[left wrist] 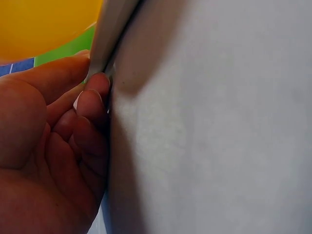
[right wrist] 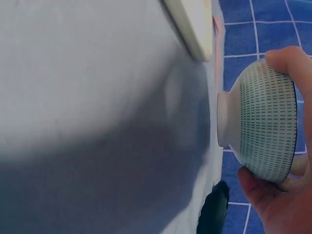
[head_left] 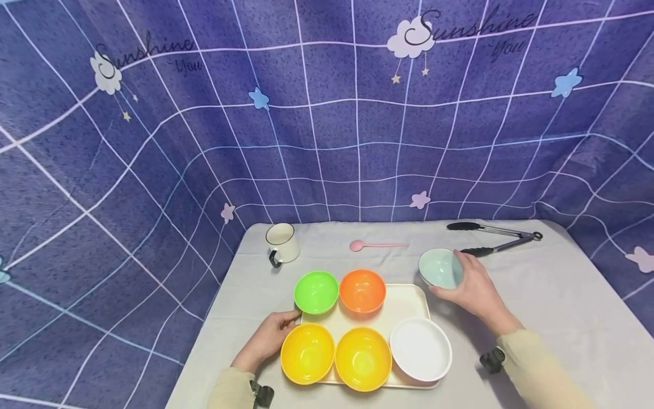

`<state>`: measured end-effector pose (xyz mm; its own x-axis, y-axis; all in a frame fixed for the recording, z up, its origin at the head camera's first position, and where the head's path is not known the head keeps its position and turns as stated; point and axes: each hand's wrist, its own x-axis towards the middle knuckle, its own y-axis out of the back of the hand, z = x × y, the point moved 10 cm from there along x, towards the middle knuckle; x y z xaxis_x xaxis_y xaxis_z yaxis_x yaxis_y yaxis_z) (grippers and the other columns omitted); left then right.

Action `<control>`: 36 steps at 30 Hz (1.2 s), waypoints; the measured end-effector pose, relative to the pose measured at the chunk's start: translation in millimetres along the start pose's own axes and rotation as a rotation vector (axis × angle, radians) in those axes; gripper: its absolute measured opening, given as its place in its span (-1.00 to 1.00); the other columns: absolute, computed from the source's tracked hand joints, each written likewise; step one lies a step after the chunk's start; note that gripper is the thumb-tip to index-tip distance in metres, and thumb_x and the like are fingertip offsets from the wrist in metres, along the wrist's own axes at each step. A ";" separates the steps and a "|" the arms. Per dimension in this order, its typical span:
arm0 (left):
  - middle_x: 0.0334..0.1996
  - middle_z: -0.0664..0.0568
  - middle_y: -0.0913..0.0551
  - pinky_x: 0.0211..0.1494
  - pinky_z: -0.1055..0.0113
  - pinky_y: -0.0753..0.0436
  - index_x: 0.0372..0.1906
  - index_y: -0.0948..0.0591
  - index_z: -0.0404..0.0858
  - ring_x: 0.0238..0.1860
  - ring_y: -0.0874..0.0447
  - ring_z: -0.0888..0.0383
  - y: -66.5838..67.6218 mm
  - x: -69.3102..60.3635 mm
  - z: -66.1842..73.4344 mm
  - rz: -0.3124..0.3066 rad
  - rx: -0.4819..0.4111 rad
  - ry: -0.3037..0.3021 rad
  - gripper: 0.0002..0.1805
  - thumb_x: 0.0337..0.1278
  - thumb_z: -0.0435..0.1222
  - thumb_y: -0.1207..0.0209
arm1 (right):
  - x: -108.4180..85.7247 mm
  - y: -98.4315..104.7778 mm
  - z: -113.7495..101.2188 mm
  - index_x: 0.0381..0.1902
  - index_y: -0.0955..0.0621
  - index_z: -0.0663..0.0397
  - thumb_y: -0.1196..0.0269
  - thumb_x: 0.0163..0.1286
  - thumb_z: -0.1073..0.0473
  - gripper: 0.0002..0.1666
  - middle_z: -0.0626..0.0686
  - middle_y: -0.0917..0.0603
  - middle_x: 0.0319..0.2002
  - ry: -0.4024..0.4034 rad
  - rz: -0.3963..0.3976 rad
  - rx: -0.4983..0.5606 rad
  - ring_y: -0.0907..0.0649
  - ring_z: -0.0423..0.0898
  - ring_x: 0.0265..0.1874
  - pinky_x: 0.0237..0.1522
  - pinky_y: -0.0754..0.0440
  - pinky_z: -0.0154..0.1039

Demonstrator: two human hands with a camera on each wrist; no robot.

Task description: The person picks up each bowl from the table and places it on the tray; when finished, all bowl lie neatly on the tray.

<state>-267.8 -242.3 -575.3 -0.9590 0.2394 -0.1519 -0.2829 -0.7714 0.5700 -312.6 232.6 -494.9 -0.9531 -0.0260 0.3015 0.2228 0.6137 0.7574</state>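
My right hand grips a pale blue-green bowl by its rim, right of the tray's far corner. In the right wrist view this bowl has a pattern of small green dashes and is held off the cloth. At the cream tray's left edge is my left hand, which pinches the tray rim between thumb and fingers. On the tray stand a green bowl, an orange bowl, two yellow bowls and a white bowl.
Behind the tray lie a pink spoon and, to the right, black-tipped tongs, close to the right hand. A cream mug with a dark handle stands at the back left. A blue gridded curtain hangs around the cloth-covered table.
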 end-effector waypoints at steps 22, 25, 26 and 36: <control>0.31 -0.11 -0.61 0.43 -0.29 -0.29 0.37 -0.62 -0.20 0.43 -0.42 -0.24 1.8 0.1 -7.8 0.013 -0.010 0.041 -0.57 0.49 -0.39 -0.16 | -18.0 -33.6 -48.5 0.46 -0.33 0.46 -0.70 -0.12 -0.17 0.36 0.41 -0.42 0.34 0.083 -0.067 0.082 -0.45 0.40 0.29 0.26 -0.42 0.37; 0.31 -0.12 -0.61 0.42 -0.31 -0.28 0.37 -0.62 -0.21 0.43 -0.42 -0.25 1.4 0.0 -6.5 0.013 -0.009 0.041 -0.57 0.49 -0.40 -0.15 | -19.6 -39.9 -52.5 0.47 -0.34 0.43 -0.70 -0.13 -0.23 0.39 0.40 -0.41 0.35 0.088 -0.084 0.077 -0.46 0.37 0.30 0.27 -0.43 0.36; 0.31 -0.12 -0.61 0.42 -0.31 -0.28 0.37 -0.62 -0.21 0.43 -0.42 -0.25 1.3 -0.2 -5.8 0.012 -0.011 0.041 -0.57 0.49 -0.40 -0.15 | -20.2 -41.8 -53.3 0.47 -0.34 0.42 -0.70 -0.13 -0.23 0.39 0.39 -0.42 0.36 0.089 -0.087 0.074 -0.46 0.36 0.31 0.27 -0.44 0.35; 0.34 -0.15 -0.58 0.42 -0.29 -0.30 0.37 -0.62 -0.21 0.43 -0.42 -0.26 1.2 -0.2 -1.3 0.010 -0.006 0.030 -0.58 0.49 -0.39 -0.15 | -26.4 -53.0 -58.1 0.45 -0.38 0.40 -0.70 -0.14 -0.23 0.35 0.35 -0.46 0.31 0.122 -0.096 0.078 -0.53 0.32 0.25 0.26 -0.49 0.27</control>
<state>-267.9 -244.0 -575.6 -0.9619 0.2139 -0.1703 -0.2732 -0.7773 0.5666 -287.3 154.9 -509.4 -0.9363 -0.1796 0.3018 0.1113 0.6631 0.7402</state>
